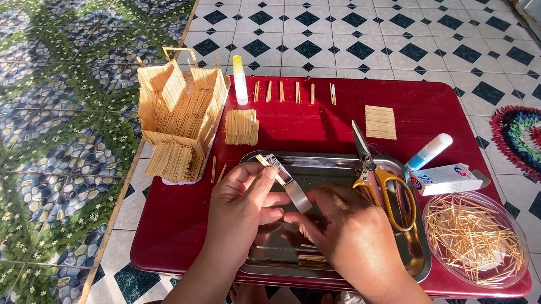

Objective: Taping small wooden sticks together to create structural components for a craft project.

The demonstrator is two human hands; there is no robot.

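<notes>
Right now the person is holding a small metal ruler [292,185] over the steel tray [337,169], probably so loose bits are falling inside it. The left hand [240,209] is pinching the ruler's upper end together with a thin wooden stick [269,168], its grip pressed tight. The right hand [346,230] is closing its fingertips on the lower end. Yellow-handled scissors [383,179] are lying close by on the red counter [174,221].
</notes>
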